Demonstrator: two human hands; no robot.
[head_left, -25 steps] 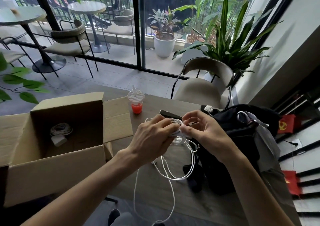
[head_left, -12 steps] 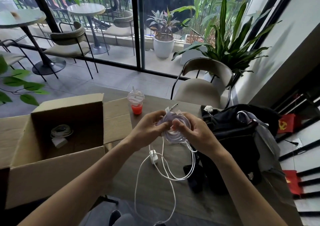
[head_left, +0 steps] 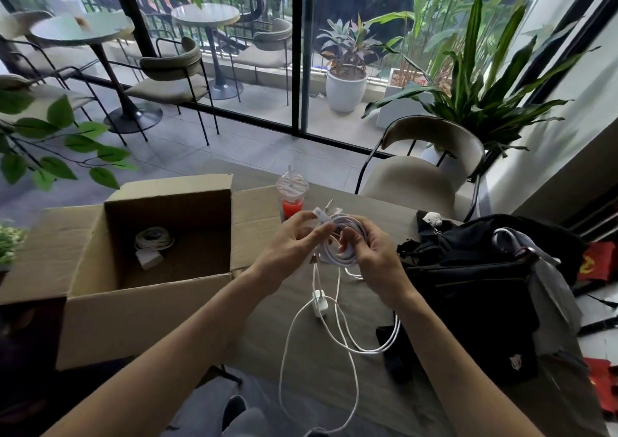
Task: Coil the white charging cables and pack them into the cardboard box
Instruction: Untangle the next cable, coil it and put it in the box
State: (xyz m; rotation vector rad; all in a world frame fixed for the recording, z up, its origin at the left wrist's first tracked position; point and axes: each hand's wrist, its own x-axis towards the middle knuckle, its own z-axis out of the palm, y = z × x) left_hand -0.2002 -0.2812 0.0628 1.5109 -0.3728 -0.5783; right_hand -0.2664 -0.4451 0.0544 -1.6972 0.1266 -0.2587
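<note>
Both hands hold a white charging cable coil (head_left: pixel 346 252) above the table. My left hand (head_left: pixel 294 239) pinches the coil's left side near its plug end. My right hand (head_left: pixel 371 252) grips the right side, with fingers through the loop. Loose white cable (head_left: pixel 337 333) trails down from the coil over the table and off its near edge. A small white plug (head_left: pixel 318 303) lies on the table under the coil. The open cardboard box (head_left: pixel 140 303) stands at the left. Inside it lie a coiled white cable (head_left: pixel 154 238) and a white adapter (head_left: pixel 148 257).
A black bag (head_left: pixel 475 289) fills the table's right side, close to my right forearm. A plastic cup with red drink (head_left: pixel 292 196) stands behind the hands beside the box flap. A chair (head_left: pixel 421 175) is at the table's far side. Leafy plants are at the left.
The hands turned and spread, so the coil now faces up as an open loop held between them. The loose cable below has shifted a little.
</note>
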